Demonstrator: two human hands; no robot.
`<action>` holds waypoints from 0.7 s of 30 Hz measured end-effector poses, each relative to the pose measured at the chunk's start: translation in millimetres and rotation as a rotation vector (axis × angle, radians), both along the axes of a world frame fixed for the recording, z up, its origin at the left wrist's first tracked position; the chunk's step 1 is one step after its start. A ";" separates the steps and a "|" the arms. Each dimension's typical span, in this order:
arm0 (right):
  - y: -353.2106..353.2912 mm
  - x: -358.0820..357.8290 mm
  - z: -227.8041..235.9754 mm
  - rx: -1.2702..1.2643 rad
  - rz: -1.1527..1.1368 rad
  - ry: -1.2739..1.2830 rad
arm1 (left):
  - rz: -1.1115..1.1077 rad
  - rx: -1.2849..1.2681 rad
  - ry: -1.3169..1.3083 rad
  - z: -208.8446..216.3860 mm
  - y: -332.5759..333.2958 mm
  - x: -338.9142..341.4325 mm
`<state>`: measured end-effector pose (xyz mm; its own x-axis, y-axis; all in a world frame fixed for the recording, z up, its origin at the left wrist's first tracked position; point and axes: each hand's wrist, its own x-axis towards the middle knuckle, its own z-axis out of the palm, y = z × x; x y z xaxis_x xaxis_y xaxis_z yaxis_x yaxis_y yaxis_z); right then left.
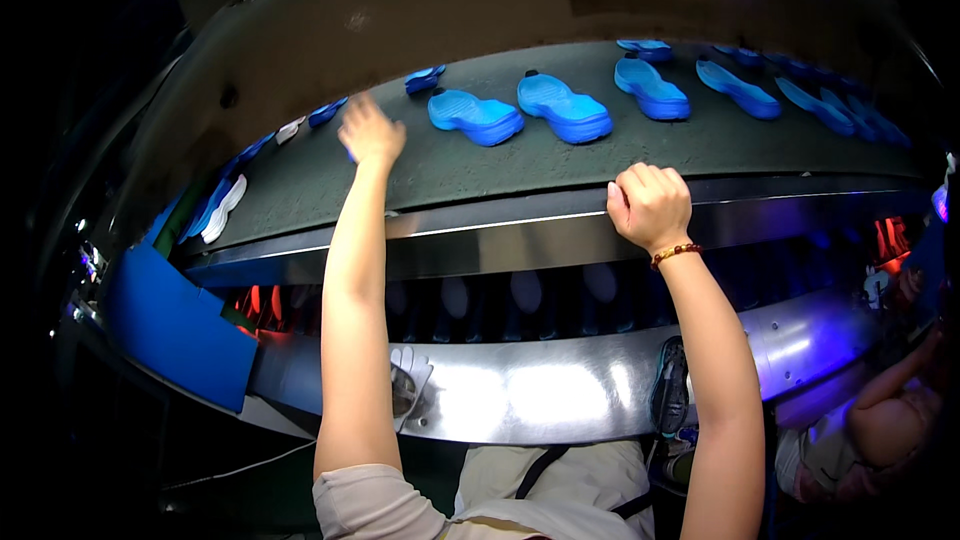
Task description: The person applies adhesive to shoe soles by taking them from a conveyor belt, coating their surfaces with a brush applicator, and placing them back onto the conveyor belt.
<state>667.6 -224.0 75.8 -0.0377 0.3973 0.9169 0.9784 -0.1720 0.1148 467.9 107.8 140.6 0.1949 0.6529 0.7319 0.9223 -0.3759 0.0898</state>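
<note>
My left hand (371, 134) reaches over the dark green conveyor belt (450, 172). Its fingers look stretched out and the thumb stands apart, with the fingertips blurred. Beside them lies a blue shoe sole (327, 112); a sliver of blue also shows at the hand's left edge, mostly hidden. My right hand (654, 206) is a closed fist at the metal front edge (520, 225) of the belt, with nothing visible in it. Farther back on the belt, blue soles lie in a loose row, among them one sole (476, 118) and another (565, 108).
A curved hood (460, 0) hangs low over the belt's far side. White soles (224, 208) lie at the left. Below is a shiny metal ledge (520, 390) with a pale glove (412, 368) and a dark pouch (669, 390). Another person's arm (900, 420) shows at lower right.
</note>
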 end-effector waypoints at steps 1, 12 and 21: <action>0.3 -1.4 0.7 0.011 0.014 -0.004 | 0.079 0.008 -0.072 -10.2 16.6 -10.3; 1.0 8.7 -0.8 0.027 0.023 0.011 | -0.270 -0.402 0.373 2.0 -14.7 5.7; -2.6 6.8 -0.3 0.048 0.003 0.006 | -1.021 -0.312 0.403 3.9 -116.0 83.1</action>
